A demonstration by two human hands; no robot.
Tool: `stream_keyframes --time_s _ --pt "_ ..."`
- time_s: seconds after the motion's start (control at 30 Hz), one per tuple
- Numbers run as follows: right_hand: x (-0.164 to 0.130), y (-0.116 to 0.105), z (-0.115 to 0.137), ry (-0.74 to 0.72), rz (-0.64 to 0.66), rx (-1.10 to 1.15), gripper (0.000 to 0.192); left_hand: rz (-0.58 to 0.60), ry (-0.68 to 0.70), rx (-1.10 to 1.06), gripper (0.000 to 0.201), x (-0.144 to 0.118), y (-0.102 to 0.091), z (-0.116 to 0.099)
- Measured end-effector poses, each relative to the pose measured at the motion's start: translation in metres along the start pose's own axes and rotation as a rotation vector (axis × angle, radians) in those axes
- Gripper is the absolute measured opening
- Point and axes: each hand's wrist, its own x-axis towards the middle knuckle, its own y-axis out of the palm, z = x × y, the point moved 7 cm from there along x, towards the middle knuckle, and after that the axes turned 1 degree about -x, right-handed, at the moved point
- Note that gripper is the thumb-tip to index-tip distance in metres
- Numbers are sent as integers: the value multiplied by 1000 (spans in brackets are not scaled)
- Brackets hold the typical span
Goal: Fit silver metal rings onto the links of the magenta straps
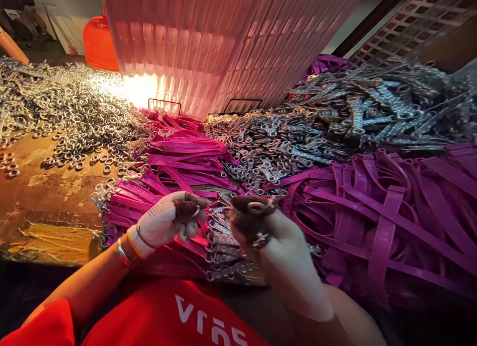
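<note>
Both gloved hands meet above a stack of pink straps (175,172) at the near edge of the tabletop (48,197). The left hand (167,224) pinches something small at its dark fingertips; what it is cannot be told. The right hand (257,221) is curled shut around a metal clip (261,240). Metal rings (74,112) lie heaped left, purple straps (391,212) right.

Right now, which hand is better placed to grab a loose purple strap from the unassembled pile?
Right hand, probably. The purple strap pile lies directly on its side, close by. The left hand sits over the pink straps with clasps, and would have to cross over the right.
</note>
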Motion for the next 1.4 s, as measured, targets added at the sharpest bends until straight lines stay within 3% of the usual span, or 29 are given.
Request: stream_keyframes --time_s 0.07,0.13,0.27,0.4,0.47,0.57,0.7,0.8,0.87,0.93,0.97,1.03,1.1,1.2,1.4 --pt "4 11 0 21 113 -16 25 92 17 106 24 -7 14 2" --pt "5 21 1 2 170 -74 27 109 51 242 26 -14 24 2" --pt "4 29 1 -122 153 -247 31 43 91 533 22 -19 29 0" --pt "3 32 6 -316 161 -624 45 -9 223 709 18 -17 30 -9" --pt "4 34 8 -359 199 -850 37 -9 208 679 20 -13 29 -9" --pt "4 36 13 -365 256 -1041 14 21 32 493 24 -9 27 2" --pt "3 34 3 -228 332 -931 16 -7 -33 373 26 -1 24 5" --pt "11 15 -6 -191 213 -918 14 82 -94 383 24 23 26 2" --pt "19 -7 -8 -227 49 -884 16 100 -82 606 22 50 21 -10" --pt "26 -30 -12 -227 -84 -805 21 -3 27 1074 22 83 10 -34" --pt "28 -38 -16 -210 -108 -762 23 -84 101 1330 20 99 5 -48" --pt "32 -45 -22 -171 -90 -705 25 -195 188 1622 17 128 1 -68" --pt "32 -45 -25 -155 -51 -701 20 -247 205 1755 18 151 0 -75" --pt "32 -44 -25 -147 -20 -751 16 -279 196 1928 25 168 3 -67" --pt "34 -49 -26 -100 -28 -850 18 -280 195 2123 37 160 7 -44"
